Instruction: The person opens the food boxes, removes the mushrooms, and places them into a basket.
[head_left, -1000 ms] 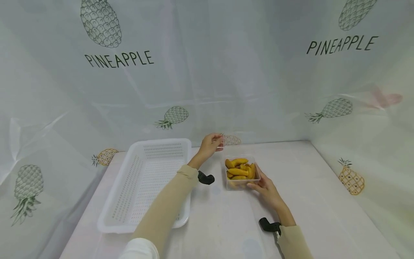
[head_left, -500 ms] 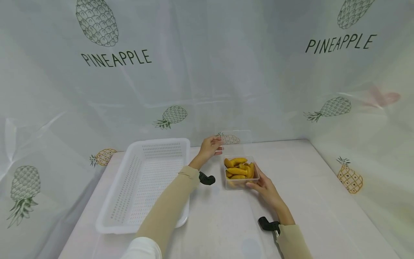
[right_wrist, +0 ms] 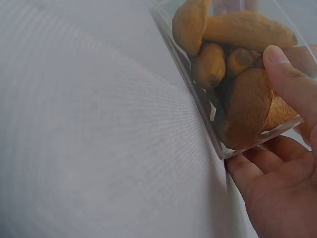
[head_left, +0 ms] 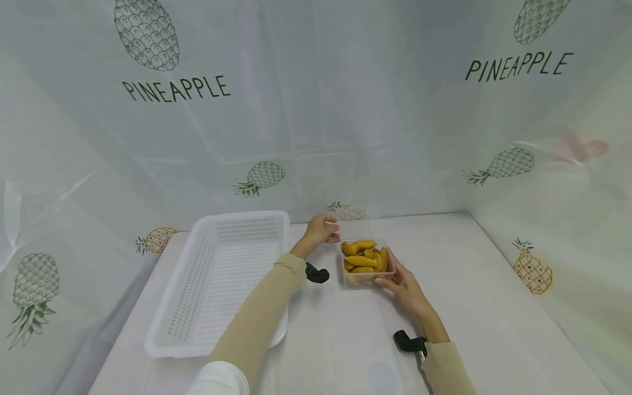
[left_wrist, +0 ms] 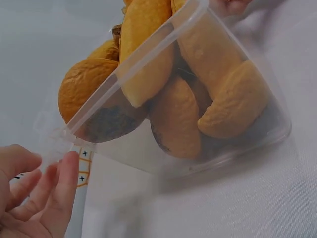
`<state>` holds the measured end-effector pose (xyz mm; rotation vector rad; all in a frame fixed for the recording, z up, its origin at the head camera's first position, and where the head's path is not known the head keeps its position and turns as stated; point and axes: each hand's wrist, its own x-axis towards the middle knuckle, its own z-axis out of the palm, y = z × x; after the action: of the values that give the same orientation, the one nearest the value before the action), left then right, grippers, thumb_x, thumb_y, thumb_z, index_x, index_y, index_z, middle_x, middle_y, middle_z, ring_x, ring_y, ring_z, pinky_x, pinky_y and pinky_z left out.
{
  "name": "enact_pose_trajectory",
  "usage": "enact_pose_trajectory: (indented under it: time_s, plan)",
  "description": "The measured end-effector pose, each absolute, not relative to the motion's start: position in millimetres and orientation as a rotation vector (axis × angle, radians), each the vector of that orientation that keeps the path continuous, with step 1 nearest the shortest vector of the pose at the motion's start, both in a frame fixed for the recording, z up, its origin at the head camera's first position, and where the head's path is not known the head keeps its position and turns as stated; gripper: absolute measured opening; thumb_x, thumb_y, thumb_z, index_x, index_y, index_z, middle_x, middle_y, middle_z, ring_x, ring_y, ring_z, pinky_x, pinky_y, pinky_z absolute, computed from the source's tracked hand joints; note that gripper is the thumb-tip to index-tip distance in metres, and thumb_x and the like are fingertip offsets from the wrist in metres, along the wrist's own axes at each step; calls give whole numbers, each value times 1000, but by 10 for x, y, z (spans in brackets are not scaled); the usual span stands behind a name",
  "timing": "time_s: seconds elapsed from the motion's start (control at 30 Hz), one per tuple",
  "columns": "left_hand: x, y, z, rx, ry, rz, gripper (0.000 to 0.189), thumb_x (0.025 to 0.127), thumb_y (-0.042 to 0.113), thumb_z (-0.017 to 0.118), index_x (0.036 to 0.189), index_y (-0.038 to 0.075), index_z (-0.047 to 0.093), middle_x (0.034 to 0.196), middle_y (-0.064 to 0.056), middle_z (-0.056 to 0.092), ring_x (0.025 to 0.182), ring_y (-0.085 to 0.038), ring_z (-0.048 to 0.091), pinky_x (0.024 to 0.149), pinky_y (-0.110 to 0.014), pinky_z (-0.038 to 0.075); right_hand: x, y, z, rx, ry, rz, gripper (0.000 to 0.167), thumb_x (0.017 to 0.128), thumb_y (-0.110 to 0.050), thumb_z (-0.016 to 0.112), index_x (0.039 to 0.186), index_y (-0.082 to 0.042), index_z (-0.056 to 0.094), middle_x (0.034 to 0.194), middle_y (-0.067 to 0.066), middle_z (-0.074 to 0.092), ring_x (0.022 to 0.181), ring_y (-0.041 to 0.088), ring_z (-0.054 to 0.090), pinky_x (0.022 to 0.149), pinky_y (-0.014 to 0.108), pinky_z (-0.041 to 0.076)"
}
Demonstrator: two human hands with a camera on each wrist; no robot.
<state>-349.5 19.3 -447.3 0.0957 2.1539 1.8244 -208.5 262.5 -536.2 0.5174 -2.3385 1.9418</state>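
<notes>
A clear plastic box (head_left: 359, 283) holding several small yellow bananas (head_left: 363, 261) stands upright on the table. Behind its rim a transparent lid (head_left: 361, 224) is tilted up, hard to make out against the backdrop. My left hand (head_left: 320, 230) pinches the lid's left edge between thumb and fingers. In the left wrist view that hand (left_wrist: 37, 193) is beside the box's corner, apart from the bananas. My right hand (head_left: 404, 282) grips the box's right side. Seen from the right wrist, its thumb (right_wrist: 285, 74) lies against one wall and its fingers curl around the corner.
To the left, a white perforated plastic basket (head_left: 219, 274) stands beneath and beside my left forearm. A white cloth (head_left: 340, 340) covers the table, and a pineapple-printed sheet (head_left: 316, 109) hangs behind it and at both sides.
My left hand has moved slightly down, and the lid has tilted lower toward the box. My right hand and the box have stayed in place.
</notes>
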Motion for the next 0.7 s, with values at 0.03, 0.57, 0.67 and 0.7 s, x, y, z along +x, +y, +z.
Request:
enact_pose_trajectory:
  time_s: [0.03,0.57,0.67,0.7]
  plan:
    - [-3496,192,-4474,82,2148,1815,37,98,1,61,133,-8,54,118,-25,63,81,-23,70,71,-29,61,-2087,2627,-5361,516,-2342,1938,85,97,-7,67,161,-13,12,165,14,8,142,37,29,94,19,50]
    - [-3519,186,-4516,-56,2106,1775,35,96,1,64,130,-9,59,111,-21,65,84,-23,71,89,-38,57,-2067,2619,-5351,508,-2354,1914,84,96,-6,66,161,-9,12,164,15,8,142,40,28,96,17,46]
    - [-3512,179,-4508,-22,2137,1793,36,96,1,64,129,-10,59,107,-21,67,78,-19,69,92,-40,55,-2069,2615,-5352,502,-2358,1898,85,96,-7,67,161,-11,12,164,16,9,140,40,30,96,17,46]
    - [-3514,175,-4511,-9,2151,1803,35,95,0,65,128,-10,60,106,-21,68,78,-19,69,91,-40,56,-2070,2612,-5352,501,-2364,1888,85,96,-7,67,161,-12,13,164,17,10,140,40,31,96,17,47]
